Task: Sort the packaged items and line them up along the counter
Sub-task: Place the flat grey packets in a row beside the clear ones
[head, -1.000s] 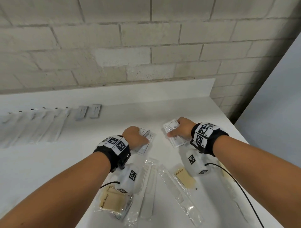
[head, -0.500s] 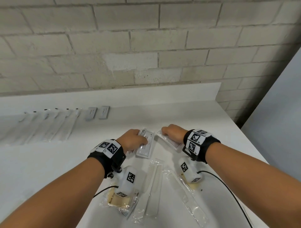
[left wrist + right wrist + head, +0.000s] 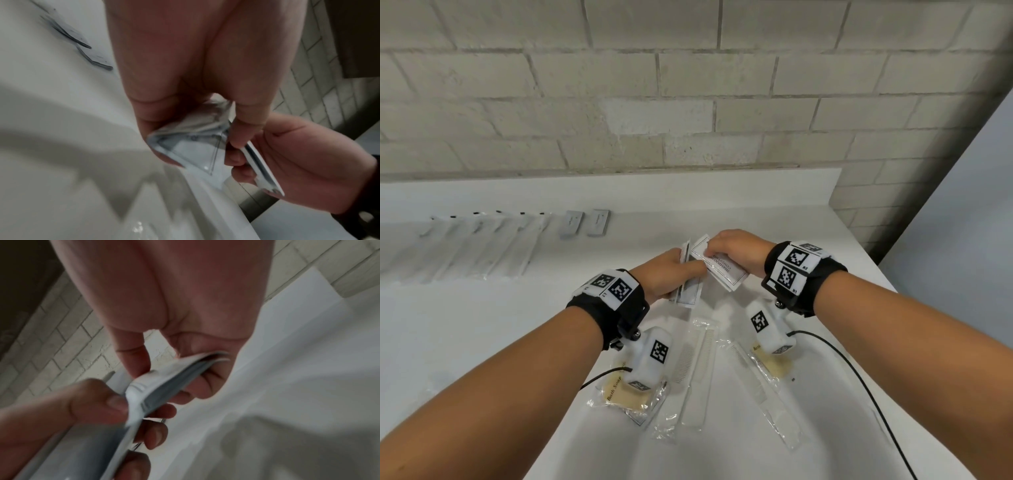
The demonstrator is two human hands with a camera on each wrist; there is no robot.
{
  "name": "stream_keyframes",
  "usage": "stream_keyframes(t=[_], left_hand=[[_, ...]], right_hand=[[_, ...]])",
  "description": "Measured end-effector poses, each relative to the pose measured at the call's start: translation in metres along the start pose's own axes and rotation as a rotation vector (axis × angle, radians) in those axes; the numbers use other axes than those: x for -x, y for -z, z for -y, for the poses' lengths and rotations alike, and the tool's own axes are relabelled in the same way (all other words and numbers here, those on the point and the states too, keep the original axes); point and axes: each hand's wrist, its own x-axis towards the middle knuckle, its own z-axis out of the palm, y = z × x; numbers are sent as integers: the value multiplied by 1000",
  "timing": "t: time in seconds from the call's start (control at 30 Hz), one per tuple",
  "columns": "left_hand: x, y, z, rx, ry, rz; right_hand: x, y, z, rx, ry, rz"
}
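Note:
My left hand (image 3: 683, 274) and right hand (image 3: 717, 251) meet above the middle of the white counter (image 3: 482, 342). Each pinches a small stack of flat white sachets. The left stack (image 3: 690, 291) stands nearly on edge; the right stack (image 3: 722, 272) bears shampoo-conditioner print and overlaps it. In the left wrist view my left fingers (image 3: 164, 146) curl round their sachets (image 3: 191, 146), and the right hand (image 3: 298, 162) holds its stack (image 3: 263, 172) edge-on. In the right wrist view the right thumb and fingers (image 3: 135, 363) clamp the sachets (image 3: 174, 374), and the left hand (image 3: 92, 402) touches them.
Several long clear packets (image 3: 482, 246) and two grey sachets (image 3: 585, 222) lie in a row along the back left. Near me lie two wrapped combs (image 3: 697, 370) (image 3: 760, 387) and two bath soaps (image 3: 623, 394) (image 3: 774, 365). The counter's right edge (image 3: 887, 284) is close.
Both hands have lifted their sachets off the counter and come together; the right stack now overlaps the left one.

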Motion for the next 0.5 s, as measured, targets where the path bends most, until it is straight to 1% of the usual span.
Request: stream_keyframes(t=[0.07, 0.13, 0.2, 0.27, 0.37, 0.43, 0.5], left_hand=[[2, -7, -5, -43, -103, 21], [4, -14, -11, -50, -128, 20], [11, -22, -19, -7, -140, 10], [13, -27, -23, 110, -124, 10], [20, -28, -28, 323, -11, 22], [25, -26, -30, 386, -4, 38], [35, -23, -31, 392, 12, 63]], right_hand=[[7, 7, 0, -21, -9, -11], [15, 14, 0, -33, -18, -12], [25, 20, -1, -38, -22, -5], [32, 25, -1, -38, -24, -9], [40, 29, -3, 7, -17, -46], [46, 27, -2, 7, -12, -52], [51, 20, -1, -1, -9, -46]])
